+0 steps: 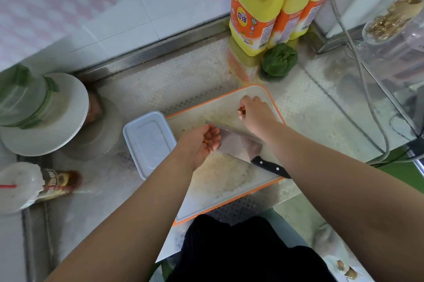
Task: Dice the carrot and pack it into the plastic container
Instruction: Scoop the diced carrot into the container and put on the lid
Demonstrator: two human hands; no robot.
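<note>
A white cutting board point(220, 173) with an orange rim lies on the steel counter. On it rests a cleaver point(238, 144) with a black handle, held by nobody. My left hand point(199, 146) is cupped over the board beside the blade, with small orange carrot pieces point(207, 141) showing in its fingers. My right hand point(257, 114) is at the far end of the board, its fingertips pinched on a few carrot bits point(241, 111). The clear plastic container point(149, 141) stands just left of the board with its lid on.
Yellow detergent bottles point(257, 13) and a green pepper point(278, 61) stand behind the board. A stack of plates point(46, 134) under a clear tub sits at the left, with a bottle point(59, 181) lying below it. A cable point(367, 102) and a glass jar point(390, 24) are at the right.
</note>
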